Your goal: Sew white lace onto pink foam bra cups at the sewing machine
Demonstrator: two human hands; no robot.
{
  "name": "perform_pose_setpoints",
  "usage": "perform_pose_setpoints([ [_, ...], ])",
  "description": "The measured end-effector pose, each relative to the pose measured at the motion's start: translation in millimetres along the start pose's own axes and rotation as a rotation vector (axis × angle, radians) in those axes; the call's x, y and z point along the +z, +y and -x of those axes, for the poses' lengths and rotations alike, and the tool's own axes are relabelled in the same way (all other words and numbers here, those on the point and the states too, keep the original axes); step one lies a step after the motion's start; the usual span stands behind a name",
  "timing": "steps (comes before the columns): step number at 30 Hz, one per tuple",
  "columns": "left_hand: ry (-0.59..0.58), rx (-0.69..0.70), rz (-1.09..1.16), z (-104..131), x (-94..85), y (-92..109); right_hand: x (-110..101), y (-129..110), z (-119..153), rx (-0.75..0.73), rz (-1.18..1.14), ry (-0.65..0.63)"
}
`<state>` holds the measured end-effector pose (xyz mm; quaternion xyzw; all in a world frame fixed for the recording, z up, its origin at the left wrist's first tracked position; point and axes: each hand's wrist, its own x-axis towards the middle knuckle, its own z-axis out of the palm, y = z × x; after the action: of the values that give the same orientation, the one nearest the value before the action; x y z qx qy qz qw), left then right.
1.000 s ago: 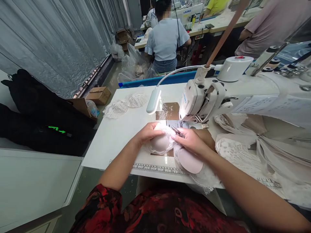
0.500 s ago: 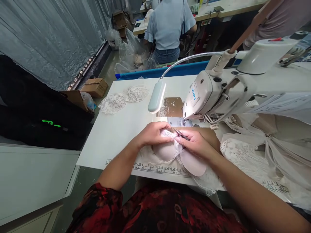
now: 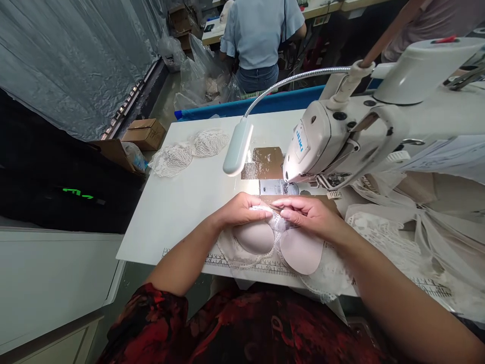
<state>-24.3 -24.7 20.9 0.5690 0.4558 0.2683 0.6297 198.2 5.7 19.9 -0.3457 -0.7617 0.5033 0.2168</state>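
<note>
Snips point(image 3: 276, 207) now more covered by the right hand point(image 3: 316, 216) closed around them, left hand point(image 3: 240, 210) pinching the lace bra point(image 3: 254, 238) at its upper edge, both cups more exposed on the tabletop point(image 3: 178, 202).

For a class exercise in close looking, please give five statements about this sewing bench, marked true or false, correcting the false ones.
1. The left hand grips the lace-trimmed piece. True.
2. The slim metal tool is in the left hand. False: it is in the right hand.
3. The lamp head hangs to the left of the sewing machine. True.
4. The two netted lace cups lie on the floor. False: they lie on the white tabletop.
5. The two smooth cups of the piece being worked on face down, hidden from view. False: both smooth surfaces show.
</note>
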Motion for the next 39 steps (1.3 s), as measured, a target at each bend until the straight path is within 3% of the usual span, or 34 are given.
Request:
perform_pose_setpoints([
  [12,-0.047,0.011,-0.058,-3.0,0.5,-6.0,15.5,-7.2,-3.1,0.016,0.027,0.03],
  [16,-0.056,0.021,-0.075,-4.4,0.0,-4.9,20.7,-1.3,-4.5,0.098,-0.162,0.111],
  [20,-0.204,0.011,-0.103,1.8,-16.5,0.2,21.5,-1.4,-4.2,0.161,-0.122,-0.023],
  [23,-0.278,-0.048,-0.139,12.9,-36.3,3.4,16.4,-4.5,-2.4,0.203,-0.03,-0.047],
  [25,-0.198,-0.057,-0.176,19.3,-46.1,3.3,13.0,-6.3,-1.5,0.198,-0.019,-0.136],
  [28,0.011,-0.009,-0.219,21.6,-50.4,0.4,13.0,-6.4,-2.0,0.174,-0.084,-0.211],
  [33,0.147,0.082,-0.185,12.6,-43.4,-5.9,21.4,2.1,-6.0,0.203,-0.252,0.026],
  [39,0.249,0.13,-0.154,7.5,-41.2,-12.4,21.9,4.0,-5.1,0.181,-0.122,0.054],
])
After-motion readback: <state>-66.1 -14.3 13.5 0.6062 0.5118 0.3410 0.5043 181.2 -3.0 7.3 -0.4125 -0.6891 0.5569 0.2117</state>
